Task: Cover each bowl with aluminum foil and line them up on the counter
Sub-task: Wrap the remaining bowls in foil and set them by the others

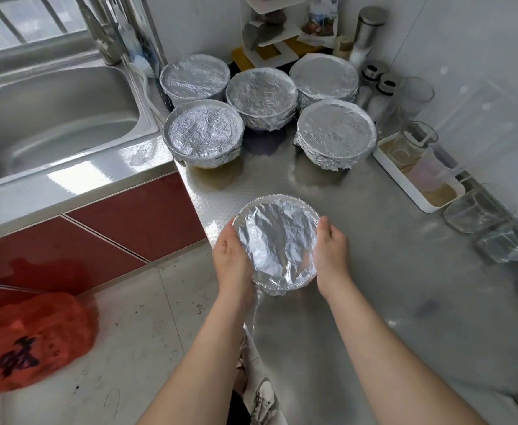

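I'm watching the last bowl getting sealed.
Five covered bowls (270, 98) are sitting clustered at the counter (374, 271) back; left hand (231, 256) and right hand (331, 253) are clasping the sixth bowl (277, 243) near the front edge, still needing placing.

The only writing I can pick out is on the orange plastic bag (34, 338) lying on the floor at lower left: one large black character, printed in a brush-like stroke, sits on its crumpled side. It looks Chinese, but the folds and the angle stop me from reading it with any confidence. A printed packet (319, 18) stands in the rack at the back of the counter, and whatever lettering it may carry is too blurred to read.
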The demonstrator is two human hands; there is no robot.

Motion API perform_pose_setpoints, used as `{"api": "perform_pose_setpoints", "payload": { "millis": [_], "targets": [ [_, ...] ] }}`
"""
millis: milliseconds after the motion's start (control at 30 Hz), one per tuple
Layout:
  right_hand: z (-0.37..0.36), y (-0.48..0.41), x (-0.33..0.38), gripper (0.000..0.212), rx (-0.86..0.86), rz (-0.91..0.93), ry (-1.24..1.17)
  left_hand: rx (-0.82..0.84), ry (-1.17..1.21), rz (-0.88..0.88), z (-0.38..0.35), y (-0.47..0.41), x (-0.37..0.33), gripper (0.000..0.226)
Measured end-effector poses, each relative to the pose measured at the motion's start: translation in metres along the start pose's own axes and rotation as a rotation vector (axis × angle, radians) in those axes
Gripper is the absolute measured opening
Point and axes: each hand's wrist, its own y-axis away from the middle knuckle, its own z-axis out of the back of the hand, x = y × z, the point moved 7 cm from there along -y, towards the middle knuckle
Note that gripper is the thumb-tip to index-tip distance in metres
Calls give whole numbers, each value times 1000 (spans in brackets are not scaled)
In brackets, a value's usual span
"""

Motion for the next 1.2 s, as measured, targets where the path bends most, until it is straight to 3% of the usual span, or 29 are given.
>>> {"api": "perform_pose_setpoints", "payload": {
  "millis": [100, 367, 500, 600, 667, 733, 900, 1200],
  "targets": [
    [-11, -19, 9, 42, -4, -14, -34, 10, 24, -11, -11, -19, -10, 39],
    [-38, -75, 32, 43, -28, -68, -104, 29, -5, 13, -43, -68, -44, 32],
    [-42, -90, 44, 39, 11, -99, -129, 10, -211, -51, -44, -88, -50, 36],
    [-17, -86, 42, 22, -14, -74, 26, -91, -380, -210, -24, -88, -56, 24],
    [-11, -78, 41, 23, 83, -117, 92, -90, -428, -207, -17, -86, -57, 12],
    [-13, -74, 39, 29, 153, -166, 94, -49, -382, -153, -20, -80, -58, 9],
    [-16, -84, 48, 33, 73, -130, 13, -15, -148, -55, -32, -76, -62, 9],
    [-20, -98, 49, 17, -58, -83, 2, 4, -17, -52, -45, -85, -72, 23]
  ]
}}
